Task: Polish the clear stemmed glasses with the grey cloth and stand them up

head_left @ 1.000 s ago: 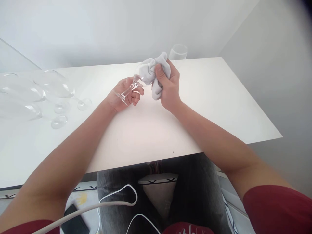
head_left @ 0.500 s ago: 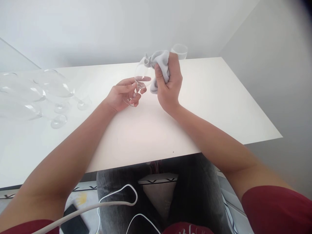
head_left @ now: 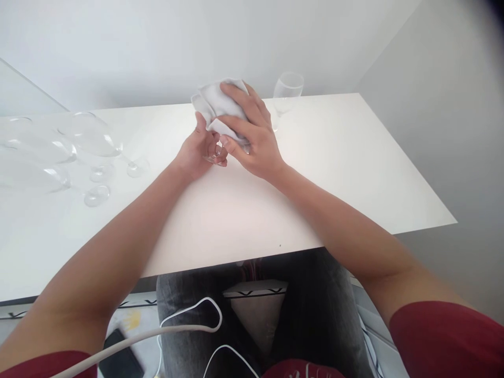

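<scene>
Wine glass (head_left: 216,156), clear, almost wholly covered. Only a bit of stem and foot shows, between the fingers of the left hand. The bowl is under the white cloth (head_left: 216,102). Long axis runs roughly upright, tipped a little away from the person: foot low and near, bowl high and far.

Left hand (head_left: 199,152) sits directly below the cloth, fingers curled narrow round the stem, thumb up against the cloth's near edge. This hand is the nearer one to the foot of the glass.

Right hand (head_left: 252,136) comes in from the right of the glass, palm down, fingers spread wide over the cloth and pressing it round the bowl. It holds the cloth; I cannot tell whether it touches glass directly.

Both hands meet just above the worktop (head_left: 354,157), near its far middle. Whether the foot rests on it cannot be told.

Right of the held glass and farther back: one upright wine glass (head_left: 287,92) near the worktop's far edge, close beside the right hand but apart from it.

Well to the left of the held glass: a cluster of glasses (head_left: 90,144) lying on their sides, feet pointing toward the middle.
</scene>
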The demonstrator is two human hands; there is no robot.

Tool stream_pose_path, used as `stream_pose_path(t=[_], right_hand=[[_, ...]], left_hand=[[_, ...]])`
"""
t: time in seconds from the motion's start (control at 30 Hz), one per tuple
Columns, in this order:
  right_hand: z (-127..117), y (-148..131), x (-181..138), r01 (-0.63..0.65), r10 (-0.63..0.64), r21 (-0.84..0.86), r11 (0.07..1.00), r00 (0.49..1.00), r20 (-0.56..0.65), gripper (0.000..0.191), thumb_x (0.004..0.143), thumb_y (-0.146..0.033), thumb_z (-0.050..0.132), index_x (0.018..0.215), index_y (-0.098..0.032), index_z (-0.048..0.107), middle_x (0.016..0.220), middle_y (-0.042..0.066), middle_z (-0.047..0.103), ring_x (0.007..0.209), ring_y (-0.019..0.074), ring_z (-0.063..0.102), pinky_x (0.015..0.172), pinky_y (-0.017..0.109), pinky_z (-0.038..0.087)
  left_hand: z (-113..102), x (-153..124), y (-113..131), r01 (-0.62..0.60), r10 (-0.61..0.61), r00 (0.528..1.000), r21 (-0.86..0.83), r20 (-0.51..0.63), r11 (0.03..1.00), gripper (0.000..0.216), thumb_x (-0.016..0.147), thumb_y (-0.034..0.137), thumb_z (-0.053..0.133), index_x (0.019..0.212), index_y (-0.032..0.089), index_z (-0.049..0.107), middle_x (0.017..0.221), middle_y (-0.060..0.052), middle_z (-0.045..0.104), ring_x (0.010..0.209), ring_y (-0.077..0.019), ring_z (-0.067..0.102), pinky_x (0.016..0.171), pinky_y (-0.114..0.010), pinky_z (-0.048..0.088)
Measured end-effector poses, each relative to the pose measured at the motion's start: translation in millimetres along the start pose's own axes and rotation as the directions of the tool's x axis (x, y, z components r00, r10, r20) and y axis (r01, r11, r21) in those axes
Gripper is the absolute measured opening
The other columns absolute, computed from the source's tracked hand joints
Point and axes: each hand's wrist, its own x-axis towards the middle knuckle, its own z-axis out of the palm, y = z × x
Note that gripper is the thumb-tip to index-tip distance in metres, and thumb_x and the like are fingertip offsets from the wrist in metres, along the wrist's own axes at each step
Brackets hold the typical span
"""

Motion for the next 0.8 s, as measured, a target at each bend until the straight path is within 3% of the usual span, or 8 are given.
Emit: stream_pose_path(t=[0.13, 0.23, 0.33, 0.53, 0.6, 0.73, 0.8], right_hand=[[-3.1, -2.4, -1.7, -0.005, 0.004, -0.019, 1.0, 0.999, -0.052, 0.042, 0.115, -0.037, 0.038, 0.133, -0.036, 0.076, 0.169, -0.004, 0.054, 0.169, 0.0213, 0.035, 0.139, 0.049, 0.035], [-6.3, -5.3, -0.6, -0.022, 0.021, -0.046, 0.999, 1.0, -0.021, 0.043, 0.112, -0.034, 0.042, 0.149, -0.03, 0.065, 0.169, 0.001, 0.055, 0.167, 0.0249, 0.04, 0.14, 0.055, 0.033], [-8.1, -8.9, 0.8, -0.097, 0.097, -0.051, 0.994, 0.995, 0.001, 0.04, 0.105, -0.032, 0.051, 0.143, -0.034, 0.065, 0.164, 0.001, 0.057, 0.165, 0.0307, 0.042, 0.137, 0.061, 0.035], [-6.1, -12.6, 0.2, -0.123, 0.119, -0.026, 0.992, 0.986, -0.113, 0.032, 0.099, -0.034, 0.063, 0.131, -0.03, 0.069, 0.15, 0.01, 0.062, 0.139, 0.0267, 0.064, 0.125, 0.046, 0.05], [-5.0, -12.5, 0.1, -0.148, 0.142, -0.053, 0.988, 0.984, -0.104, 0.032, 0.1, -0.034, 0.063, 0.131, -0.031, 0.067, 0.151, 0.009, 0.061, 0.142, 0.0276, 0.062, 0.127, 0.049, 0.048], [-5.4, -15.9, 1.2, -0.189, 0.177, -0.127, 0.974, 0.979, -0.1, 0.03, 0.103, -0.039, 0.061, 0.132, -0.034, 0.065, 0.168, 0.004, 0.052, 0.166, 0.0319, 0.039, 0.138, 0.06, 0.029], [-6.2, -18.7, 1.8, -0.193, 0.183, -0.132, 0.972, 0.979, -0.085, 0.03, 0.105, -0.041, 0.06, 0.133, -0.034, 0.065, 0.167, 0.004, 0.053, 0.169, 0.0323, 0.033, 0.14, 0.063, 0.024]], left_hand=[[3.2, -3.3, 3.8, 0.01, -0.009, 1.0, 0.061, -0.029, 0.998, 0.042, 0.101, 0.059, 0.07, 0.087, 0.02, 0.063, 0.068, 0.002, 0.054, 0.047, -0.0106, 0.056, 0.051, -0.026, 0.057], [5.7, -4.0, 4.3, 0.007, -0.005, 0.999, 0.072, -0.035, 0.997, 0.043, 0.101, 0.055, 0.072, 0.081, 0.02, 0.059, 0.066, 0.003, 0.051, 0.046, -0.0095, 0.055, 0.05, -0.025, 0.056], [8.4, -4.0, 3.9, 0.014, -0.012, 1.0, 0.086, -0.027, 0.996, 0.048, 0.101, 0.058, 0.07, 0.077, 0.019, 0.056, 0.066, 0.002, 0.052, 0.043, -0.0082, 0.052, 0.048, -0.025, 0.056], [9.1, -4.2, -1.1, -0.026, 0.032, 0.999, 0.149, -0.036, 0.989, 0.062, 0.099, 0.076, 0.064, 0.073, 0.02, 0.056, 0.056, 0.002, 0.049, 0.039, -0.01, 0.049, 0.044, -0.027, 0.054], [8.1, -3.4, -4.1, -0.026, 0.031, 0.999, 0.158, -0.034, 0.987, 0.064, 0.098, 0.081, 0.059, 0.076, 0.021, 0.058, 0.054, 0.001, 0.05, 0.038, -0.0108, 0.049, 0.044, -0.027, 0.054], [5.9, -1.1, -9.5, -0.056, 0.065, 0.996, 0.164, -0.053, 0.985, 0.07, 0.101, 0.085, 0.046, 0.081, 0.021, 0.065, 0.053, -0.001, 0.053, 0.037, -0.0126, 0.049, 0.043, -0.03, 0.053], [5.0, -0.9, -10.9, -0.1, 0.117, 0.99, 0.182, -0.081, 0.978, 0.07, 0.102, 0.084, 0.046, 0.077, 0.022, 0.065, 0.052, -0.001, 0.052, 0.036, -0.0138, 0.05, 0.041, -0.03, 0.051]])
